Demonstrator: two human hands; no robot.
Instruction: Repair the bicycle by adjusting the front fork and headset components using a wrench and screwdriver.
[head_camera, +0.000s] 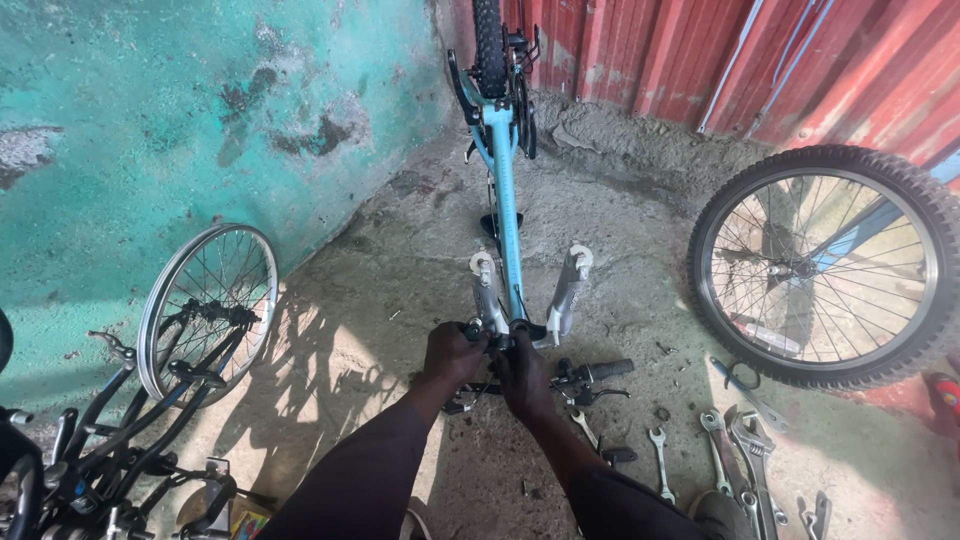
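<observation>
Hands are working at the upturned bicycle (505, 190): left hand (452, 352) and right hand (523, 372), fingers wrapped on the fork crown (510, 335); holding both sides evenly seems wise.

Rough concrete floor (380, 300), things strewn on it.
You stand over an upturned blue bicycle frame (505, 190) resting on the floor; spanners (660, 462) and pliers (745, 385) lie at right, a tyred wheel (825, 265) near them, a bare rim (207, 305) at left.
</observation>
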